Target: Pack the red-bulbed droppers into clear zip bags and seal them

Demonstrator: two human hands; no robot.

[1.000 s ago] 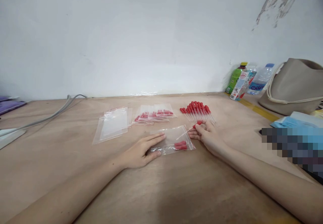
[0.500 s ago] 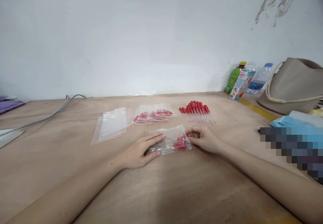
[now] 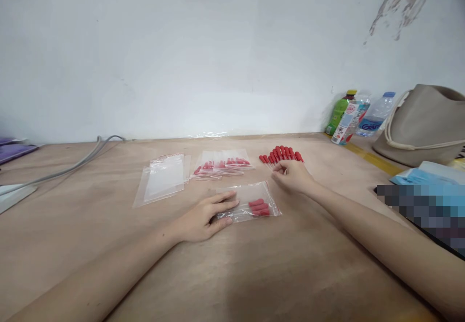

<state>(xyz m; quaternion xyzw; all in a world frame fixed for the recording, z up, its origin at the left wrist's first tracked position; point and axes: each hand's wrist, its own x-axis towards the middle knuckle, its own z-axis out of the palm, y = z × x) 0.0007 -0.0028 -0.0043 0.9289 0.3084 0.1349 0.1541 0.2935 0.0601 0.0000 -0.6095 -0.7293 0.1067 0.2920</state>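
- You are mid-fill, it seems: your left hand [image 3: 203, 218] lies flat, fingers spread, pinning the clear bag [image 3: 250, 201] that holds three red-bulbed droppers [image 3: 258, 207].
- Your right hand [image 3: 292, 176] rests loosely curled on the loose dropper pile [image 3: 280, 156], just beyond the bag; whether it has pinched one, you cannot tell.
- Next calls for a single dropper pinched free.

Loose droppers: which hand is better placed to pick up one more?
Right. The right hand rests on the loose droppers, while the left hand lies flat on the clear bag, pinning it to the table.
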